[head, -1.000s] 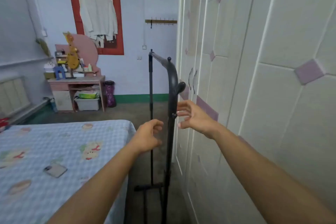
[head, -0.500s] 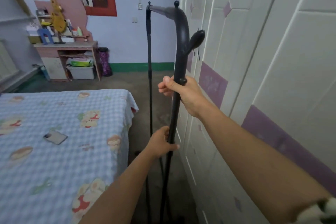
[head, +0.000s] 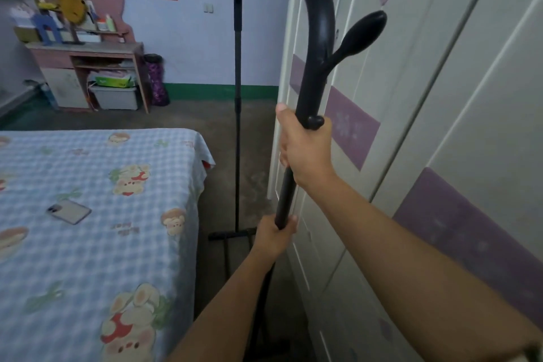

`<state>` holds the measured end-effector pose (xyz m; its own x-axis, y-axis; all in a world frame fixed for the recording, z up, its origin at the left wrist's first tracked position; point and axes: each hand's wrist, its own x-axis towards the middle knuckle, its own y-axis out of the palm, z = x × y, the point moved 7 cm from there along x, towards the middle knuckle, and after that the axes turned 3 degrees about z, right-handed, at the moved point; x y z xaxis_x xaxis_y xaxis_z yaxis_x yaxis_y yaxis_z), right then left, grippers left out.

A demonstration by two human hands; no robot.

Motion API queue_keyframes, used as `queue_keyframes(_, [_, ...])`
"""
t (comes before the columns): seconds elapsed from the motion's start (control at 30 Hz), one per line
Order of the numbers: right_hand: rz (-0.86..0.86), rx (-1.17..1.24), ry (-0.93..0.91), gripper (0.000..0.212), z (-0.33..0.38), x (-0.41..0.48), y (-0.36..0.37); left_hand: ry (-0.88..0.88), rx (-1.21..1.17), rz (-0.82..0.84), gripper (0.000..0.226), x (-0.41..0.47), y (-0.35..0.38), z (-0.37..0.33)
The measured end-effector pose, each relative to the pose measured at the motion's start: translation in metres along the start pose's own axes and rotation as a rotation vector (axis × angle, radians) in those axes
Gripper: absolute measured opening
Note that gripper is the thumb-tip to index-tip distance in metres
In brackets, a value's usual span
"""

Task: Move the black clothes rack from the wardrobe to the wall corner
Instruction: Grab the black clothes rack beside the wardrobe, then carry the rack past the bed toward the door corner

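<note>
The black clothes rack (head: 318,38) stands upright between the bed and the white wardrobe (head: 440,97), close to the wardrobe doors. Its near post curves over at the top into a horizontal bar that runs to a thin far post. A side peg sticks out toward the wardrobe. My right hand (head: 305,147) is wrapped around the near post just under a small knob. My left hand (head: 274,233) grips the same post lower down. The rack's foot bars show on the floor past my left arm; the near foot is partly hidden.
A bed (head: 97,229) with a blue checked sheet fills the left, a phone (head: 69,211) lying on it. A narrow floor strip runs between bed and wardrobe. At the far wall stand a pink desk (head: 88,53), a storage box and a dark bin (head: 155,79).
Both hands went from open and reaching near the rack to gripping its near post, right above left. The view has dropped and come closer to the rack.
</note>
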<state>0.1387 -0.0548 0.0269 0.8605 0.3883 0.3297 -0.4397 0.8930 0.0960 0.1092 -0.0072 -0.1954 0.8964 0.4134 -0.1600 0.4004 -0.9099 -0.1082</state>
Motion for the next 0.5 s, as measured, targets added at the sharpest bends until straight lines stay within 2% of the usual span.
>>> queue_keyframes(0.2, [-0.039, 0.011, -0.034, 0.034, -0.007, 0.016, 0.010, 0.051, 0.000, 0.017, 0.032, 0.018, -0.010, 0.000])
queue_keyframes(0.5, [-0.007, 0.017, -0.063, 0.034, -0.026, 0.067, 0.032, 0.099, 0.033, 0.030, 0.031, 0.064, -0.035, -0.013])
